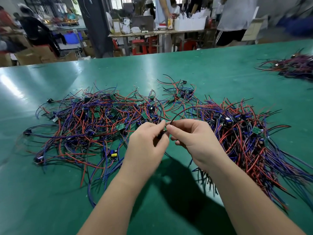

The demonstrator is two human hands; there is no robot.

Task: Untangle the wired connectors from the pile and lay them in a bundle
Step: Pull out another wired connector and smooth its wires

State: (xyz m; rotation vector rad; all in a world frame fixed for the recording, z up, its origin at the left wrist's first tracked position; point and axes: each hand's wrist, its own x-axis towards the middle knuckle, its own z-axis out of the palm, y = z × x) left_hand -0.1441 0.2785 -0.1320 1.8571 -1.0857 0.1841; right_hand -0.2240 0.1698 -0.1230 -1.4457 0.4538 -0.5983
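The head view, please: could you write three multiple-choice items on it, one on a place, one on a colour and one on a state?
1. The left hand and right hand are: A) lying flat B) pinching one black wire C) resting apart
2. The table is: A) white B) green C) grey
3. The straighter bundle lies: A) right of the hands B) left of them C) on the floor
Answers: 1B, fingertips meet on the wire; 2B, green all round; 3A, it fans out beside the right wrist.
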